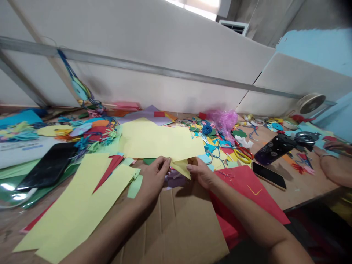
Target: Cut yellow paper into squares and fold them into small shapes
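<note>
Both my hands hold a large pale yellow sheet of paper point(161, 141) above the cardboard point(189, 227). My left hand point(156, 174) pinches its near edge between thumb and fingers. On the other side my right hand point(200, 172) grips the paper where a small corner folds down toward me. Beneath the sheet lie purple paper scraps point(176, 179), partly hidden. Two long yellow paper strips point(82, 205) lie to the left of my left hand, with a red paper piece point(110, 172) between them. Red paper point(247, 194) rests under my right forearm.
Scissors with red and yellow handles point(243, 154), a phone point(268, 176) and a dark tumbler point(275, 148) stand or lie at right. Another phone point(48, 165) lies at left. Paper scraps and a pink plastic bag point(224, 121) line the back. Another person's arm point(332, 168) rests far right.
</note>
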A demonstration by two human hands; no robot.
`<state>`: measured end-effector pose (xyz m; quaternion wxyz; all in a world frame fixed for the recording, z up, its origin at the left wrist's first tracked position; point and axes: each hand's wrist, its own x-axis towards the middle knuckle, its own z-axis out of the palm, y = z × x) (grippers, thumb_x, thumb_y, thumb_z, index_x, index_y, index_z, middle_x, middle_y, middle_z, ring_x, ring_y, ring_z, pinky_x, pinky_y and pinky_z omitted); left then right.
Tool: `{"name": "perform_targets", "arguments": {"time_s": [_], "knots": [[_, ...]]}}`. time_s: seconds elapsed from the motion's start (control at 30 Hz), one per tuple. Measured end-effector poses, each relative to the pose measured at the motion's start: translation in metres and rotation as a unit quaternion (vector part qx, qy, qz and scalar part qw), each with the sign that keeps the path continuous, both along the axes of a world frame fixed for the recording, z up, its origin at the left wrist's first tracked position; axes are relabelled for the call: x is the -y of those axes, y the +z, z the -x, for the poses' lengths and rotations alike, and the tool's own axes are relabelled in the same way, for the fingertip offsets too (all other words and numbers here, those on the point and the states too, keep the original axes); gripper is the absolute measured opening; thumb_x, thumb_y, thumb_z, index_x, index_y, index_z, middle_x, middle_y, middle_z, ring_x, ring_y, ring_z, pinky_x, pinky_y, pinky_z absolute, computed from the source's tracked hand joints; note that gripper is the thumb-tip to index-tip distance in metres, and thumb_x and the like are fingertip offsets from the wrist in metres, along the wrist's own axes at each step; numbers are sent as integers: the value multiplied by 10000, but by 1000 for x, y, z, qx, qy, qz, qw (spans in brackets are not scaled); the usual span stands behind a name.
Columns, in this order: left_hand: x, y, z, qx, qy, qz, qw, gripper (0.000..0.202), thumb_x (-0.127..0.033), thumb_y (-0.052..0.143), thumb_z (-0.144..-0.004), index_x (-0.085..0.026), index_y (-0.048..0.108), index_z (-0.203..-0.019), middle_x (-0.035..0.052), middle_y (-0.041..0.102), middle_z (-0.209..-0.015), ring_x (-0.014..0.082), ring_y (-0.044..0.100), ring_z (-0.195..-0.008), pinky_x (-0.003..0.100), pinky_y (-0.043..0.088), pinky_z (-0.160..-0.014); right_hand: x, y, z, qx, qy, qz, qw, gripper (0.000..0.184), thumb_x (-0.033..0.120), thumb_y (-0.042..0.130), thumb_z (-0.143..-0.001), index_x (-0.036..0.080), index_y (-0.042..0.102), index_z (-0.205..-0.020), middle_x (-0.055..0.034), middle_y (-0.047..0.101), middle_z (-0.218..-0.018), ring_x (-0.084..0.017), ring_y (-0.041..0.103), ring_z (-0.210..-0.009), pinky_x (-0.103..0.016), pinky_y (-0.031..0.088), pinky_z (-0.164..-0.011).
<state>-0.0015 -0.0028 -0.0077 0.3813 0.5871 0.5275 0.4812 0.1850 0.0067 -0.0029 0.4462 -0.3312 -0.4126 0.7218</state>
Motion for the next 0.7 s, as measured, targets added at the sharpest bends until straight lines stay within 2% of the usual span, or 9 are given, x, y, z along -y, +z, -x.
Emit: {"name": "perform_targets", "arguments": {"time_s": [0.1,0.27,0.37,0.53,0.7], "knots": [[3,-3,-4,-15,-18,-6,1000,358,-497,534,-920,-213,567,-705,-16,593,-638,166,533,-623,286,387,-609,-2,-6,2,11,-61,-5,998,493,375,883,-631,205,726,-1066,-74,780,-1004,-254,721,-921,-365,563,-805],[5,-2,-6,32,-78,23,996,376,-529,548,-905,-199,603,-733,9,628,-698,186,570,-698,298,425,-661,-10,-15,0,19,-151,-13,988,562,336,910,-594,223,724,-1113,-62,791,-998,-258,721,-917,-395,570,-820],[4,2,-6,58,-93,51,993,399,-557,565,-876,-194,612,-718,16,628,-684,188,571,-687,299,432,-653,-11,-12,-2,28,-163,-23,986,543,333,914,-580,218,735,-1080,-59,792,-960,-261,716,-925,-381,577,-795],[1,9,-3,80,-84,68,991,417,-590,600,-828,-194,628,-702,29,649,-663,195,588,-667,307,451,-648,-8,-2,-4,59,-157,-19,986,470,385,891,-604,175,753,-1001,-84,789,-907,-268,716,-877,-346,579,-691],[1,11,-2,81,-101,64,990,356,-539,656,-797,-196,621,-707,15,629,-665,177,561,-656,292,425,-633,-8,0,-3,52,-162,-25,985,428,373,893,-594,172,763,-949,-82,792,-908,-273,713,-934,-337,575,-733]]}}
